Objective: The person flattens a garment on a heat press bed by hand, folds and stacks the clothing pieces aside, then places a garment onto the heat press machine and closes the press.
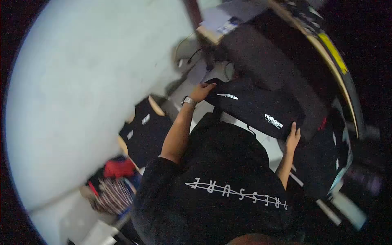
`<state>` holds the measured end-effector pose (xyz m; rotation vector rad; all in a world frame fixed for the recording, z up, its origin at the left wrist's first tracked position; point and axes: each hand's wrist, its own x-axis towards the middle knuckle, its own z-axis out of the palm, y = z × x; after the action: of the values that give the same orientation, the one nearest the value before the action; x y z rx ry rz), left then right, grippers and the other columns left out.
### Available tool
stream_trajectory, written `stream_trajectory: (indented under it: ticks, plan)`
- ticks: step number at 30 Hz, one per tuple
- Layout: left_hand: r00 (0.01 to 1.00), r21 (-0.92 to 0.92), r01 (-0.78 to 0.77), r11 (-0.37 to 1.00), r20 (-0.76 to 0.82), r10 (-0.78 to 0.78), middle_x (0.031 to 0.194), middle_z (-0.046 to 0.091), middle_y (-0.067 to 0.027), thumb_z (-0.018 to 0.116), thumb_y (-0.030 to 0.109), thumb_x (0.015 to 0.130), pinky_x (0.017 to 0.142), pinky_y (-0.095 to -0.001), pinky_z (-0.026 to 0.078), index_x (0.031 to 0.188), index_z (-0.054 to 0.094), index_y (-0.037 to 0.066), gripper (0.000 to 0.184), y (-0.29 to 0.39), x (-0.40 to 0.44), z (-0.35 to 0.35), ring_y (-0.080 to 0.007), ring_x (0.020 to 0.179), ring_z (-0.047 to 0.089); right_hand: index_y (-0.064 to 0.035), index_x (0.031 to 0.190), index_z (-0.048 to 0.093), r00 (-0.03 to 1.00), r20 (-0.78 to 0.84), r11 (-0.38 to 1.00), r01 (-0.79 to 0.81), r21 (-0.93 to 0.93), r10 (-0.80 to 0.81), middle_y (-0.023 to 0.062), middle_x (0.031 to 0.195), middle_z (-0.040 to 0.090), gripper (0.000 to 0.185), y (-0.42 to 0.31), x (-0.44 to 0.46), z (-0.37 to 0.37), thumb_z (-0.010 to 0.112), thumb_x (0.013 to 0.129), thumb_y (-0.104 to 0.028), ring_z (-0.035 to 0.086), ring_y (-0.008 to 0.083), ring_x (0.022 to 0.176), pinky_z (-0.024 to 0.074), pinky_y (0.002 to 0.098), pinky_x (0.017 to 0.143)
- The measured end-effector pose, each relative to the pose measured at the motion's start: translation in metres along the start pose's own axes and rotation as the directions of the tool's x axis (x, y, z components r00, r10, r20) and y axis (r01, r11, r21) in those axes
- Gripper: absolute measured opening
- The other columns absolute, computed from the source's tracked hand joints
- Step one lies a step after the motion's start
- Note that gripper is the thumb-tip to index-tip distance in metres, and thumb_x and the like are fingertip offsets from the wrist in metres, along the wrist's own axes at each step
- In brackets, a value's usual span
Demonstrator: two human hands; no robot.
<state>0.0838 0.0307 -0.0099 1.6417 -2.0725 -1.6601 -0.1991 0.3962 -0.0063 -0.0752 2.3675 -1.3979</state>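
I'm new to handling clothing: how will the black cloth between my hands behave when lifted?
The black cloth is probably floppy: it looks like soft fabric. It may sag mid-span, with the left hand and right hand at opposite ends. Rolling seems unlikely; it looks flat.

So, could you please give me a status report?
Left hand holding black cloth by its left end; right hand at its right end. Cloth spread between them, white prints showing. Nothing visible over the prints.
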Motion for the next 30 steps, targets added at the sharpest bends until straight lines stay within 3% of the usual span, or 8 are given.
stream_trajectory:
  ticks: [6, 8, 11, 12, 15, 20, 26, 30]
  plan:
    - [0.929, -0.497, 0.305, 0.812, -0.033, -0.369, 0.101, 0.067, -0.0085, 0.066, 0.054, 0.087, 0.079, -0.0311, 0.048, 0.109, 0.069, -0.003, 0.061, -0.092, -0.111, 0.039, -0.0172, 0.089, 0.061, 0.0059, 0.112, 0.064, 0.901, 0.425, 0.979, 0.157, -0.128, -0.089, 0.0124, 0.106, 0.069, 0.048, -0.028, 0.066, -0.006, 0.063, 0.096, -0.039, 0.061, 0.0201, 0.098, 0.0456, 0.0317, 0.088]
    - [0.839, -0.325, 0.501, 0.802, -0.045, -0.542, 0.092, 0.069, -0.0053, 0.067, 0.050, 0.087, 0.069, -0.0303, 0.048, 0.105, 0.072, 0.000, 0.053, -0.110, -0.150, 0.053, -0.0153, 0.080, 0.062, 0.0032, 0.113, 0.065, 0.822, 0.568, 0.943, 0.220, -0.251, -0.041, 0.0155, 0.110, 0.070, 0.044, -0.048, 0.092, -0.004, 0.064, 0.096, -0.037, 0.063, 0.0229, 0.103, 0.0452, 0.0341, 0.093]
    - [0.801, -0.451, 0.509, 0.733, -0.064, -0.595, 0.074, 0.065, 0.0006, 0.065, 0.047, 0.090, 0.054, -0.0292, 0.044, 0.092, 0.074, 0.007, 0.042, -0.138, -0.176, 0.115, -0.0117, 0.061, 0.057, 0.0023, 0.111, 0.066, 0.653, 0.727, 0.954, 0.300, 0.008, -0.211, 0.0131, 0.104, 0.071, 0.041, 0.014, 0.128, 0.021, 0.063, 0.096, -0.036, 0.064, 0.0228, 0.099, 0.0462, 0.0349, 0.091]
    - [0.784, -0.496, 0.558, 0.666, 0.051, -0.619, 0.076, 0.066, -0.0011, 0.064, 0.048, 0.091, 0.054, -0.0291, 0.045, 0.097, 0.073, 0.006, 0.043, -0.139, -0.187, 0.119, -0.0125, 0.061, 0.059, 0.0014, 0.108, 0.067, 0.644, 0.656, 0.901, 0.411, 0.136, -0.393, 0.0121, 0.101, 0.071, 0.038, 0.020, 0.126, 0.031, 0.064, 0.096, -0.035, 0.065, 0.0218, 0.095, 0.0474, 0.0347, 0.088]
    - [0.503, -0.739, 0.661, 0.133, 0.304, -0.809, 0.089, 0.072, -0.0127, 0.059, 0.045, 0.094, 0.062, -0.0306, 0.053, 0.122, 0.057, -0.004, 0.056, -0.114, -0.211, 0.143, -0.0187, 0.067, 0.066, -0.0006, 0.116, 0.067, 0.593, 0.791, 0.905, 0.404, -0.130, -0.151, 0.0067, 0.103, 0.071, 0.032, 0.030, 0.142, 0.038, 0.063, 0.097, -0.025, 0.063, 0.0158, 0.096, 0.0476, 0.0316, 0.089]
    - [0.803, -0.801, 0.343, 0.491, -0.021, -0.595, 0.097, 0.071, -0.0111, 0.059, 0.034, 0.096, 0.070, -0.0309, 0.052, 0.120, 0.059, -0.004, 0.045, -0.168, -0.252, 0.179, -0.0189, 0.080, 0.066, -0.0015, 0.116, 0.067, 0.423, 0.881, 0.886, 0.464, -0.009, -0.213, 0.0099, 0.105, 0.071, 0.031, -0.022, 0.111, 0.037, 0.062, 0.097, -0.026, 0.064, 0.0172, 0.098, 0.0480, 0.0329, 0.089]
    - [0.519, -0.509, 0.083, 0.857, -0.712, -0.473, 0.083, 0.071, -0.0088, 0.062, 0.026, 0.095, 0.062, -0.0339, 0.049, 0.116, 0.062, 0.003, 0.032, -0.147, -0.291, 0.190, -0.0187, 0.069, 0.064, -0.0004, 0.118, 0.064, 0.336, 0.890, 0.844, 0.529, 0.092, -0.308, 0.0062, 0.104, 0.070, 0.033, -0.069, 0.094, 0.019, 0.059, 0.100, -0.027, 0.062, 0.0131, 0.095, 0.0477, 0.0298, 0.089]
    - [0.348, -0.370, 0.217, 0.904, -0.836, -0.425, 0.077, 0.068, -0.0174, 0.055, 0.026, 0.099, 0.059, -0.0384, 0.049, 0.113, 0.062, 0.008, 0.024, -0.265, -0.356, 0.092, -0.0277, 0.064, 0.066, -0.0001, 0.117, 0.064, 0.297, 0.938, 0.826, 0.563, -0.020, -0.179, 0.0055, 0.106, 0.070, 0.033, -0.034, -0.073, 0.126, 0.058, 0.100, -0.028, 0.061, 0.0123, 0.095, 0.0470, 0.0294, 0.089]
